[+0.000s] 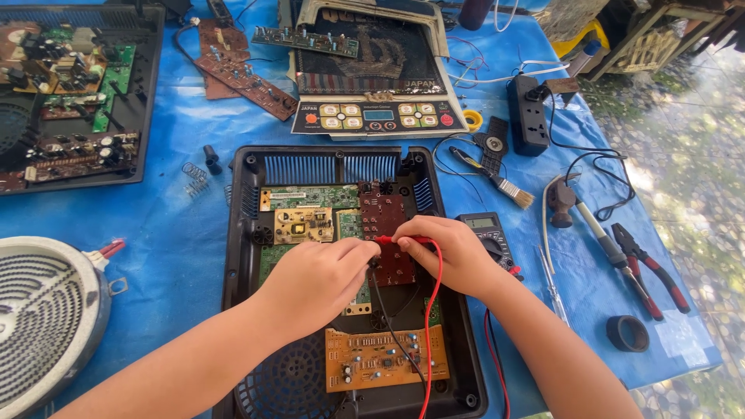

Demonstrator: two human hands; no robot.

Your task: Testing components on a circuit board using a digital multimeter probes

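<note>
Blue tarpaulin [178, 132] covers the table; paving shows at far right. Open black cooker housing [240, 233] lies centre, near edge cut off. Coil disc [46, 310] at left is partly out of view. Left hand [314, 281] pinches the black probe [374, 264]; right hand [454, 252] pinches the red probe [400, 240]; both tips meet the brown circuit board [384, 217], largely hidden by fingers. Multimeter [485, 229] sits just right, half covered.

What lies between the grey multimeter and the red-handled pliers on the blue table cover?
In the head view, between the multimeter and the pliers lie a clear-handled screwdriver and a soldering iron.
</note>
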